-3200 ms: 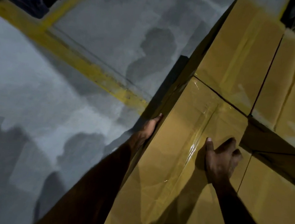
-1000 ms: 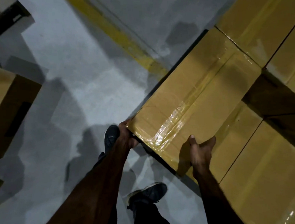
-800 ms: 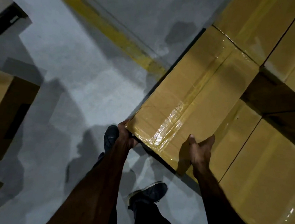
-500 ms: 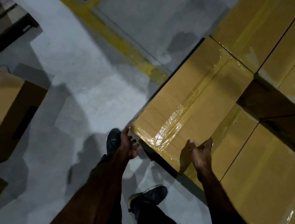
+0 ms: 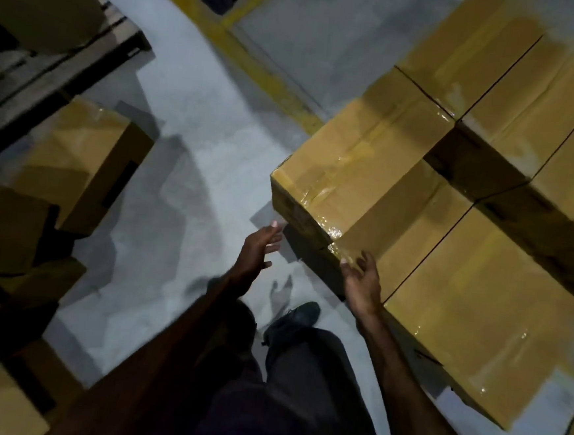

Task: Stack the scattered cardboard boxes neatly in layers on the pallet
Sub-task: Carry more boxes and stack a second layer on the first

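Two bare hands hang just short of the near corner of a rectangular brown cardboard box (image 5: 361, 168) sealed along its top seam with glossy clear tape. Left hand (image 5: 259, 246), fingers straight and spread, holds nothing and sits just off that corner over the floor. Right hand (image 5: 363, 278), fingers loosely spread, also holds nothing; whether its fingertips touch the lower box is unclear. That taped box lies flat on top of a layer of similar taped cardboard boxes (image 5: 478, 301), flush at their outer edge. Left of it, across matte grey concrete floor (image 5: 190, 113), loose cardboard boxes (image 5: 80, 163) sit scattered. Beyond it runs a worn yellow painted line (image 5: 256, 67).
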